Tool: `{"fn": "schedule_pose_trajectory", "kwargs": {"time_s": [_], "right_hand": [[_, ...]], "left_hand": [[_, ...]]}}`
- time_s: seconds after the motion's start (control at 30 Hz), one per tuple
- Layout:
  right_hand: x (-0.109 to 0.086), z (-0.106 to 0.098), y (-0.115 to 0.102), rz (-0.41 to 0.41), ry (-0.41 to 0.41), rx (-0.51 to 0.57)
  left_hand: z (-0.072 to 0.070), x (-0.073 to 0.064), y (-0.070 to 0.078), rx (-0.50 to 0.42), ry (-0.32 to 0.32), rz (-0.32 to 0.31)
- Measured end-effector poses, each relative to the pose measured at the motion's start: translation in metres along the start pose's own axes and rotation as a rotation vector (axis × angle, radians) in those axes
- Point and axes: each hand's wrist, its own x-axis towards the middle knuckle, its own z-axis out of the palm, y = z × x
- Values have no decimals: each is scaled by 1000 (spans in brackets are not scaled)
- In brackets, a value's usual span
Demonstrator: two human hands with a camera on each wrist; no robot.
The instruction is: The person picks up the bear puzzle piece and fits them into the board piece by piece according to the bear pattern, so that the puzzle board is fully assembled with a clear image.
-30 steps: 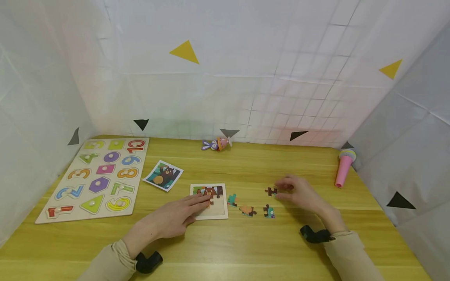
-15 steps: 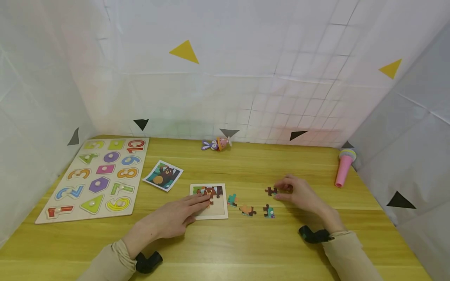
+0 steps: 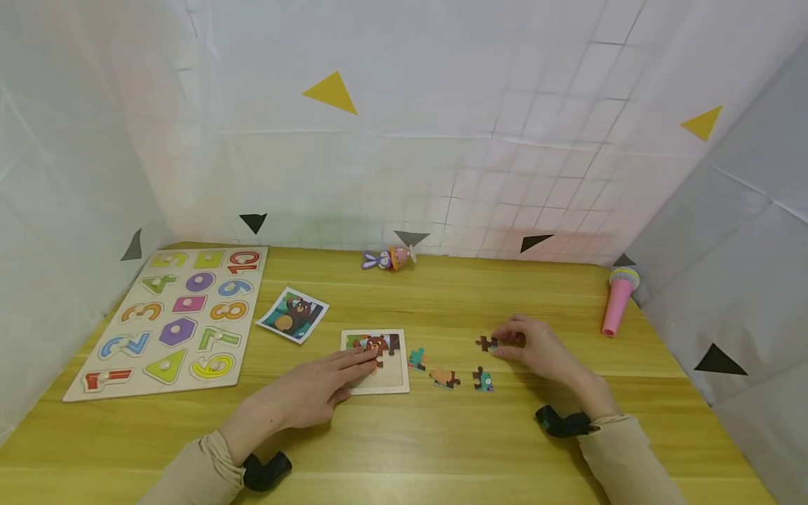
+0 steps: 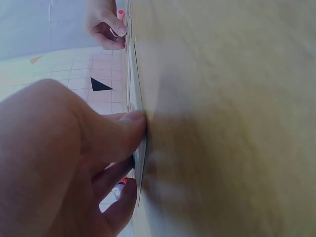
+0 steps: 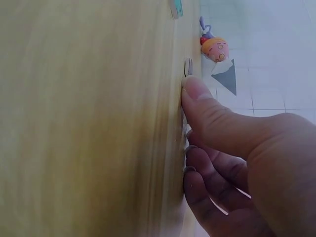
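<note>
My left hand (image 3: 309,393) rests on a small framed bear puzzle (image 3: 396,377), its fingers extended across the tray. In the left wrist view the thumb (image 4: 131,126) lies against the tray's edge (image 4: 137,84). Part of the bear picture fills the top; the hand covers the left side. To the right, the thumb and fingertips of my right hand (image 3: 536,346) pinch a brown jigsaw piece (image 3: 485,344) lying on the table. Between tray and right hand lie a teal piece (image 3: 416,360), an orange-brown piece (image 3: 445,379) and a teal-and-brown piece (image 3: 485,380).
A bear picture card (image 3: 292,315) lies beyond the left hand. At far left is a number-and-shape peg board (image 3: 249,365). A purple rabbit toy (image 3: 388,259) sits by the back wall, and a pink toy microphone (image 3: 618,301) lies at the right edge.
</note>
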Motion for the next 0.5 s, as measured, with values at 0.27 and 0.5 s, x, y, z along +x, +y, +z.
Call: {"fn": "schedule_pose_trajectory", "kwargs": {"time_s": [0.27,0.5], "right_hand": [[1,1,2,-14,-1,-8],[2,1,1,-20,-9,-1]], "left_hand": [[0,1,0,-7,-10,-9],[0,1,0,-4,-8,-5]]}}
